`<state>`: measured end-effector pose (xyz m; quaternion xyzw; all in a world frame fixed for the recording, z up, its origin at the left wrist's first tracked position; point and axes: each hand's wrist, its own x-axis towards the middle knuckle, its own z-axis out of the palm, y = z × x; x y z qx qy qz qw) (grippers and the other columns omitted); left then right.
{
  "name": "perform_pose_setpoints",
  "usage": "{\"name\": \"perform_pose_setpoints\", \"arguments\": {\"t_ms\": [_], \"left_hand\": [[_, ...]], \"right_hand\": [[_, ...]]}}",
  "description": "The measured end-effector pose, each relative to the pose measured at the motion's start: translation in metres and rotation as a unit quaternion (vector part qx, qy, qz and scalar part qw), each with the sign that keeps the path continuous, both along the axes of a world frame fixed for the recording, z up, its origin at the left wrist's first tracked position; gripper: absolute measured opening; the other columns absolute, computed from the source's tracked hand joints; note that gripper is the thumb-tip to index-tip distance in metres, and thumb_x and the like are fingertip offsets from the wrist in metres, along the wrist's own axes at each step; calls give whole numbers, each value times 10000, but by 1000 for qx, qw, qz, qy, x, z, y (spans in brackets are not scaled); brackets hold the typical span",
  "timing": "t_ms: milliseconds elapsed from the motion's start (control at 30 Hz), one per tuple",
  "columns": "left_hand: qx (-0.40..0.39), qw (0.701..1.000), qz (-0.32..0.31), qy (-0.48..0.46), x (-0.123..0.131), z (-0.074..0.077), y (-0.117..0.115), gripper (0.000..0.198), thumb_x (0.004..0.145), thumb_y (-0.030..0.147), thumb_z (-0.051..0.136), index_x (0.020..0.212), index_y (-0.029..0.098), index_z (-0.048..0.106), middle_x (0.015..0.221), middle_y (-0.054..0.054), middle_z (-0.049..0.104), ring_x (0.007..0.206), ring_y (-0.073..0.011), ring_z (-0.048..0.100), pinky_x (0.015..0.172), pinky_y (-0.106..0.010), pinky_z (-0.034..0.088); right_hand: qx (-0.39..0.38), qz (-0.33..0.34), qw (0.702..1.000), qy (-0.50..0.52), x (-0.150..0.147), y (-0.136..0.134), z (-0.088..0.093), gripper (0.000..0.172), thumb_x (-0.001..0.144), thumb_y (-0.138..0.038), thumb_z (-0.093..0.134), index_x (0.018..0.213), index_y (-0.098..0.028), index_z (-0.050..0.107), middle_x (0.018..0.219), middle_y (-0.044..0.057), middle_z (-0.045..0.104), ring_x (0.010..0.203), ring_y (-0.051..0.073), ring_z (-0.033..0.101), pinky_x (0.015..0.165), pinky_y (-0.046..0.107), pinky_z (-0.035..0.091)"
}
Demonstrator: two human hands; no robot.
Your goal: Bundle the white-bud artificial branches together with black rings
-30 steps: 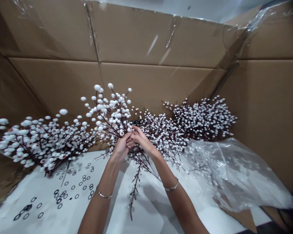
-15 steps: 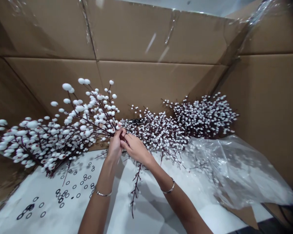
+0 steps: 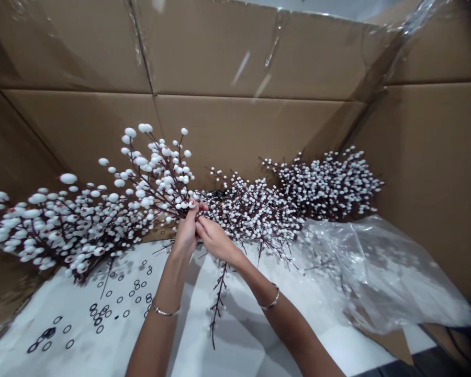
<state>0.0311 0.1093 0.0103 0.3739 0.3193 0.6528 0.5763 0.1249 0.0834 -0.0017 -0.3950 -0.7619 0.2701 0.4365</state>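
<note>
My left hand (image 3: 186, 233) is closed around the lower stems of a bunch of artificial white berry branches (image 3: 157, 170), whose tips fan up and to the left. Pressed against it, my right hand (image 3: 215, 236) has its fingers pinched together at the stem ends; what lies between them is hidden. Left of the held bunch lies a larger pile of white berry branches (image 3: 68, 225), partly overlapped by it. Just behind my right hand rests a heap of smaller-berried branches (image 3: 259, 209). A nearly bare twig (image 3: 219, 301) lies below my right wrist.
Several small black rings (image 3: 102, 311) are scattered over the white table surface (image 3: 204, 345) at the left. Another berry heap (image 3: 329, 183) sits at the back right, near a clear plastic bag (image 3: 380, 277). Tall cardboard walls (image 3: 251, 125) enclose the back and sides.
The held bunch has tilted more upright and shifted right, away from the left pile. My right fingers have moved slightly at the stems; both forearms stay nearly in place.
</note>
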Motion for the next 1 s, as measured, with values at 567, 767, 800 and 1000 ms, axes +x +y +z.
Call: {"name": "perform_pose_setpoints", "arguments": {"t_ms": [567,767,800,1000], "left_hand": [[-20,983,-180,3,-27,28,-14,456,719,358,801,520,178,433,513,46,411,505,-72,445,555,-190,461],[-48,987,-154,-24,-27,31,-13,509,839,187,647,450,200,318,350,93,234,351,-37,207,631,-215,521],[-58,986,-154,-33,-26,30,-13,506,856,189,631,460,199,317,347,95,233,342,-36,196,592,-208,509],[-84,981,-158,-82,-23,24,-7,452,943,184,526,527,187,349,379,103,239,312,-34,158,350,-171,274]], "right_hand": [[-140,115,977,115,-2,2,-4,463,978,-572,344,704,-203,398,626,-35,411,586,107,380,578,250,327],[-62,26,990,-122,1,-14,15,369,1016,-347,315,758,-194,529,709,10,605,679,149,538,649,268,341],[-51,1,984,-172,2,-16,18,381,1013,-332,312,763,-193,564,728,22,632,692,161,557,650,275,339],[-24,-106,940,-324,6,-31,26,411,1000,-444,346,1008,-210,684,849,72,729,752,229,654,650,306,373]]}}
